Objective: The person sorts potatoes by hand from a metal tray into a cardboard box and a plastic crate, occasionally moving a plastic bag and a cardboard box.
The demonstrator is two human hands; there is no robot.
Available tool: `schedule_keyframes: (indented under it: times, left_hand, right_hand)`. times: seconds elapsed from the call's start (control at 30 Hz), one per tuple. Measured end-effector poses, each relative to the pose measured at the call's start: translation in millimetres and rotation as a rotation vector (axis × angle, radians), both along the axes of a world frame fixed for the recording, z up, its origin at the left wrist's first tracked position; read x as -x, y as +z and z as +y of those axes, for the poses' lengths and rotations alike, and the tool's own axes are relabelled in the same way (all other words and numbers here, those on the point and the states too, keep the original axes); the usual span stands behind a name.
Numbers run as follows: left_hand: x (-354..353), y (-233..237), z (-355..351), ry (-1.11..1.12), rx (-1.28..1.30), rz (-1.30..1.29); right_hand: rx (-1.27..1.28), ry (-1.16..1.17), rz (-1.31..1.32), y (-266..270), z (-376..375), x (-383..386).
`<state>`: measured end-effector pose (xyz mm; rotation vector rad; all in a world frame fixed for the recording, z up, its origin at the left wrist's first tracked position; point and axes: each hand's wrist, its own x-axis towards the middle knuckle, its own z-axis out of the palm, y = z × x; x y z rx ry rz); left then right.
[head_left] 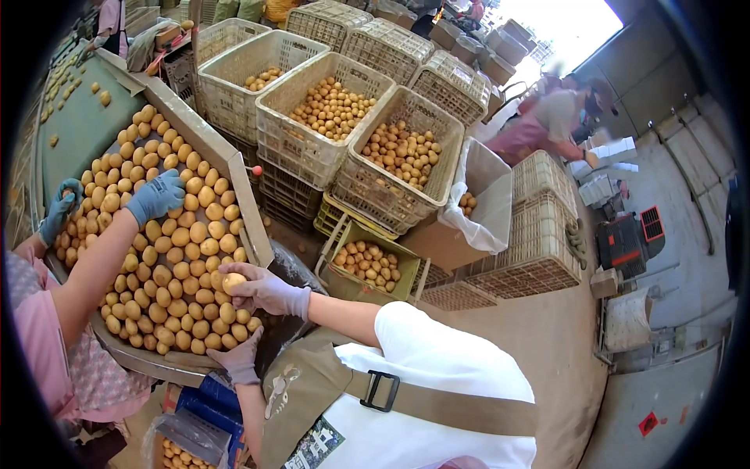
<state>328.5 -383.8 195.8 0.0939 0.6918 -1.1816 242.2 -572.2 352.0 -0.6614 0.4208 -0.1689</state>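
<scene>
No wording can be read: the white characters (317,449) on the printed patch (314,439) of the brown apron (310,375) are unclear, and the red diamond sign (648,424) on the grey panel (683,387) is too small to make out.

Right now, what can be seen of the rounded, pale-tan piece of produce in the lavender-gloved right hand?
The piece of produce looks smooth, with a brighter patch. The right hand grips it, partly hiding it, over the shallow grey-edged tray. Whether it touches similar pieces below is unclear.
</scene>
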Motion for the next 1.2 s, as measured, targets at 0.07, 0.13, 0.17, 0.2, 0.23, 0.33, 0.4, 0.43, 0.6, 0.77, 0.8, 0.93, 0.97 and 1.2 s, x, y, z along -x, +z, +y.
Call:
schedule_keyframes:
  times: [0.07, 0.13, 0.17, 0.2, 0.23, 0.33, 0.4, 0.43, 0.6, 0.77, 0.8, 0.93, 0.97, 1.2]
  left_hand:
    - [-6.3, 7.5, -2.1, 0.031, -0.067, 0.289]
    - [-3.9, 5.0, -1.4, 0.028, -0.056, 0.172]
    - [-2.0, 1.8, -0.8, 0.027, -0.051, 0.114]
    - [-2.4, -6.7, 0.0, 0.027, -0.036, 0.079]
    - [-3.5, -10.2, -0.9, 0.028, -0.021, 0.045]
    - [-0.1, 7.3, -5.5, 0.048, -0.057, -0.021]
    - [0.1, 11.2, -2.3, 0.047, -0.095, -0.102]
    - [0.4, 15.8, -1.8, 0.049, -0.094, -0.119]
    - [1.1, 11.4, -2.6, 0.041, -0.015, -0.052]
    - [1.8, 20.8, -4.0, 0.039, -0.042, 0.015]
    - [2.4, 25.7, -4.8, 0.04, -0.072, -0.01]
    - [6.9, 31.0, -9.8, 0.012, -0.053, -0.266]
    - [7.9, 27.2, -4.3, 0.012, -0.033, -0.369]
    - [10.7, 15.2, -8.5, 0.111, -0.093, -0.598]
  right_hand:
    - [0.033, 0.003, 0.021, 1.5, 0.6, 0.3]
    - [0.054, 0.008, 0.027, 1.5, 1.7, 0.5]
    - [0.058, 0.012, 0.022, 0.0, 2.1, 0.6]
    - [0.062, 0.018, 0.018, -0.7, 2.7, 0.4]
    - [0.07, 0.004, 0.007, 1.8, 3.5, 0.3]
    - [0.085, -0.044, -0.041, 7.6, 3.5, 3.0]
    - [0.079, -0.077, -0.098, 4.3, 4.0, 1.9]
    - [0.108, -0.08, -0.094, 3.6, 1.7, 2.2]
    - [0.158, -0.035, -0.063, -4.0, -2.5, 5.8]
    - [0.347, -0.039, -0.066, -10.8, 0.9, 2.1]
    - [0.344, -0.04, -0.065, -10.1, 1.4, 1.9]
    - [0.333, -0.033, -0.088, -8.7, 1.3, -0.5]
    - [0.343, -0.036, -0.055, -4.8, 0.6, 0.2]
    - [0.456, -0.048, 0.009, 9.8, -0.4, -4.6]
